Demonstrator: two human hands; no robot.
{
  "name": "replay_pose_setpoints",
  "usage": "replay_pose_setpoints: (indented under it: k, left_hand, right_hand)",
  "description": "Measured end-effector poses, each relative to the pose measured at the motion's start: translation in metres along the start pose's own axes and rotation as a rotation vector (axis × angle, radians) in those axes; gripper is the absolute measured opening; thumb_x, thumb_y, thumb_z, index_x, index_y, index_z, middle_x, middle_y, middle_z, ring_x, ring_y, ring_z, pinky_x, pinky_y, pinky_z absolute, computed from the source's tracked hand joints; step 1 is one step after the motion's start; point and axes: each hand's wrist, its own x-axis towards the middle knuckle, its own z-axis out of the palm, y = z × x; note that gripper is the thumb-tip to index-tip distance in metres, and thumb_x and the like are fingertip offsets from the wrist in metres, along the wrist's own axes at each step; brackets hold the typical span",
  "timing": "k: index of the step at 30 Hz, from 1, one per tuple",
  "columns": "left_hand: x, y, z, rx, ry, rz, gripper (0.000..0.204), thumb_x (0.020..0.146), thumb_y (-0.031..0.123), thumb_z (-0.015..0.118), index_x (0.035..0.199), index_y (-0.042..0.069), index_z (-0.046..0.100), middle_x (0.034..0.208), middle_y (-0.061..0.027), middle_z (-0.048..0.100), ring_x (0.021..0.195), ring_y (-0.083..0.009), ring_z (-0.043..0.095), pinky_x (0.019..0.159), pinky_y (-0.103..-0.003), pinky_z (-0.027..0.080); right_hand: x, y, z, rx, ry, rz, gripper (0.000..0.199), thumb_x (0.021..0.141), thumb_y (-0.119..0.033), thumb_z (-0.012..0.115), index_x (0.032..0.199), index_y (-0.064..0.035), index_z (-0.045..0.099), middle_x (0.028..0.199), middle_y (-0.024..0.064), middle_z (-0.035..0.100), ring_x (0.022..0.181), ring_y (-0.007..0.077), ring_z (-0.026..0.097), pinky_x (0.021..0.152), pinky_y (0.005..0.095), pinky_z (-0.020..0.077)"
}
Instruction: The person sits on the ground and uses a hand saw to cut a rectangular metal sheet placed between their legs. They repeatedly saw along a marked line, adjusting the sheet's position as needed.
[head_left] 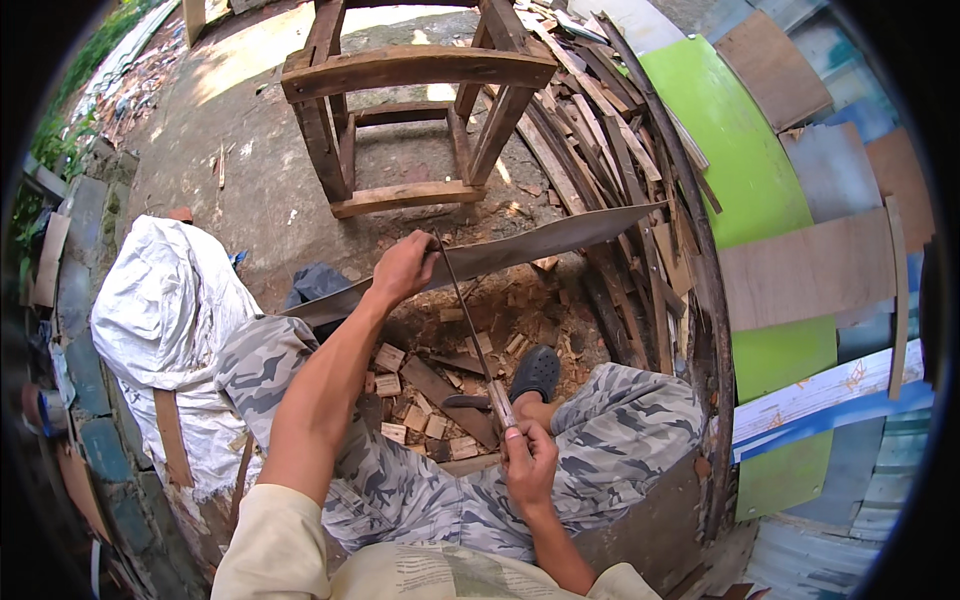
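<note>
One wooden frame stool [410,110] stands on the concrete ahead, beside one stack of dark slats [610,130]. One white sack [165,310] lies at the person's left knee. One long thin board [520,250] runs across above a heap of small wood offcuts [430,400]. The left hand [403,266] is clenched round the board's middle. The right hand [528,462] grips the handle of one long knife [470,320], whose blade reaches up to the board.

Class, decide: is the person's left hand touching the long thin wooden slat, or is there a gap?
Touching. The head view shows the left hand with fingers closed around the long wooden slat, no gap visible.
</note>
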Motion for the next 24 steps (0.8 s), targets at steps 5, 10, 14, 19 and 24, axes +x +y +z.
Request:
replay_pose_setpoints:
  k: [5,10,14,19,24]
  left_hand:
    - [0.008,-0.006,-0.001,-0.028,0.000,-0.008,0.019,0.092,0.018,0.065,0.104,0.004,0.060,0.102,-0.0167,0.064,0.096,-0.0403,0.063,0.080,-0.048,0.051]
    - [0.004,-0.005,0.000,-0.031,0.000,-0.018,0.018,0.092,0.017,0.065,0.104,0.004,0.061,0.103,-0.0168,0.064,0.096,-0.0400,0.064,0.080,-0.047,0.051]
    - [0.008,-0.001,-0.001,-0.040,0.035,-0.025,0.017,0.092,0.016,0.064,0.103,0.004,0.062,0.102,-0.0169,0.065,0.095,-0.0400,0.064,0.080,-0.047,0.052]
    - [0.005,-0.007,-0.001,-0.009,-0.013,0.003,0.019,0.092,0.017,0.065,0.105,0.005,0.060,0.103,-0.0169,0.065,0.095,-0.0399,0.064,0.080,-0.047,0.052]
    - [0.001,0.001,0.003,0.007,-0.008,0.030,0.020,0.091,0.017,0.065,0.106,0.005,0.060,0.102,-0.0168,0.064,0.095,-0.0402,0.064,0.080,-0.048,0.052]
  right_hand:
    - [0.012,-0.005,0.006,-0.074,0.030,-0.120,0.024,0.096,-0.019,0.062,0.085,0.0022,0.061,0.059,0.0062,0.054,0.054,0.0102,0.048,0.052,0.0305,0.0394]
    - [0.007,-0.013,0.003,-0.068,0.017,-0.056,0.024,0.095,-0.020,0.063,0.084,0.0021,0.062,0.059,0.0069,0.055,0.054,0.0113,0.049,0.052,0.0312,0.0399]
    - [0.014,-0.014,0.010,-0.086,0.045,-0.114,0.024,0.095,-0.020,0.063,0.085,0.0017,0.062,0.058,0.0062,0.055,0.053,0.0112,0.049,0.051,0.0314,0.0396]
    - [0.007,-0.019,0.006,-0.113,0.032,-0.099,0.023,0.095,-0.019,0.063,0.085,0.0016,0.062,0.058,0.0060,0.054,0.052,0.0111,0.049,0.050,0.0316,0.0393]
    - [0.017,-0.028,0.014,-0.108,0.045,-0.170,0.024,0.096,-0.019,0.061,0.083,0.0012,0.061,0.058,0.0044,0.053,0.053,0.0108,0.049,0.051,0.0304,0.0380]
